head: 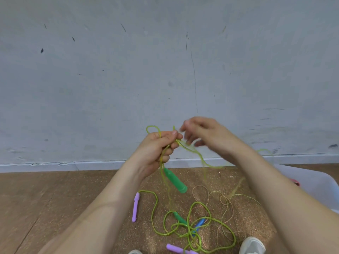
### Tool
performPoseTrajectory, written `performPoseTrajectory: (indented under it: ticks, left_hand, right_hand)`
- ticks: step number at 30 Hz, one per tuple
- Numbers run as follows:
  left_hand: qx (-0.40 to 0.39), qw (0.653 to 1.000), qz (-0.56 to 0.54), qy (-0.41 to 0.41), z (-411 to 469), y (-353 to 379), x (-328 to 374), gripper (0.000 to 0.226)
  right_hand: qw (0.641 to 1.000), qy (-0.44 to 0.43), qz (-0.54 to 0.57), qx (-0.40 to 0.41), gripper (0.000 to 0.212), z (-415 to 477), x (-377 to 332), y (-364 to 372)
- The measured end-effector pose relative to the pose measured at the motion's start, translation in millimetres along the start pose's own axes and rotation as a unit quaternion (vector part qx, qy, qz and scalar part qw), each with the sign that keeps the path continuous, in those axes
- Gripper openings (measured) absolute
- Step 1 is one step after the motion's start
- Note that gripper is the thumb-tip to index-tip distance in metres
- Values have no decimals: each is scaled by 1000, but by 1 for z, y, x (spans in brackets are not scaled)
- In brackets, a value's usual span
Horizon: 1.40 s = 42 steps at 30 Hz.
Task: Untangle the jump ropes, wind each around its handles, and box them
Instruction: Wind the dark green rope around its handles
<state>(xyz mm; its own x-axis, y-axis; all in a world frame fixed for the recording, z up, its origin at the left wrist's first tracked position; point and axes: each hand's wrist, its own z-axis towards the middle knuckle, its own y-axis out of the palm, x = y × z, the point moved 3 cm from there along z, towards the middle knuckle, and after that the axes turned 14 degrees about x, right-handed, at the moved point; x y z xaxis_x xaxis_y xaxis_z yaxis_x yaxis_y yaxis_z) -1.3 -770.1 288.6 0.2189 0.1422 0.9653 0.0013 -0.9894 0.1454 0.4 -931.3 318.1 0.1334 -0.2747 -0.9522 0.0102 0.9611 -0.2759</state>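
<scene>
The left hand (156, 149) is curled round several strands of the yellow-green rope (201, 158), held up before the grey wall (110, 70). One green handle (176, 180) hangs just under that fist. The right hand (205, 134) is blurred beside the strands; I cannot tell whether it pinches them. On the floor (36, 198) lies the tangle: a second green handle (180, 219), a blue handle (200, 223), two purple handles (135, 207), and a thin pink-beige rope (222, 200). A clear box (311, 184) stands at the right.
</scene>
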Motion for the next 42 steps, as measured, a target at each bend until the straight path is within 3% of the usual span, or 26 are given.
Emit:
performPoseTrajectory:
  ticks: [1, 3, 8, 15, 18, 20, 22, 24, 26, 28, 29, 31, 33, 35, 36, 40, 42]
  left_hand:
    - [-1, 1000, -8, 1, 1, -1, 1, 20]
    - [-1, 1000, -16, 5, 1, -3, 3, 19]
    - [32, 998, 28, 49, 3, -14, 10, 19]
    - [73, 987, 103, 95, 3, -20, 11, 17]
    - [65, 988, 124, 67, 2, -29, 17, 35]
    - [66, 992, 86, 59, 3, -41, 23, 39]
    - [82, 994, -13, 66, 4, -55, 31, 28]
    - [95, 988, -108, 59, 4, -66, 37, 17]
    - [76, 982, -168, 32, 1, -65, 38, 15]
    - [41, 980, -195, 1, -2, -55, 35, 18]
    - [27, 979, -202, -11, -4, -48, 33, 20]
    - [12, 974, -224, -33, -3, -34, 27, 21]
    - [6, 969, -243, -54, -1, -20, 21, 21]
    - [17, 968, -245, -59, 2, -11, 16, 21]
    - [26, 968, -244, -54, 3, -8, 16, 21]
    - [91, 967, -236, -18, 5, -12, 23, 21]
    - [140, 988, -55, 27, 8, -22, 20, 27]
  right_hand:
    - [997, 10, 0, -77, 17, -6, 1, 8]
    - [990, 23, -9, -137, 24, -11, 7, 12]
    - [992, 20, -36, -121, 17, -8, 11, 3]
    - [991, -40, -124, 22, 24, 2, 21, 8]
    - [985, -13, -100, 139, 26, 15, 33, -7]
    - [965, 14, -121, 231, 26, 27, 47, -27]
    - [945, 44, -151, 287, 27, 36, 60, -48]
    - [916, 72, -296, 262, 26, 38, 71, -60]
    - [867, 119, -450, 175, 29, 33, 79, -58]
    - [840, 130, -515, 110, 37, 25, 75, -45]
    - [854, 86, -502, 105, 37, 22, 65, -35]
    - [928, -7, -360, 95, 23, 10, 36, -11]
    - [992, 21, -121, -36, 17, -15, 9, 21]
    - [981, 50, -21, -184, 27, -36, 0, 47]
    - [977, 37, -19, -208, 30, -41, 3, 56]
    - [986, 35, 9, -165, 25, -46, 20, 77]
    - [990, 53, 37, -122, 29, -45, 18, 80]
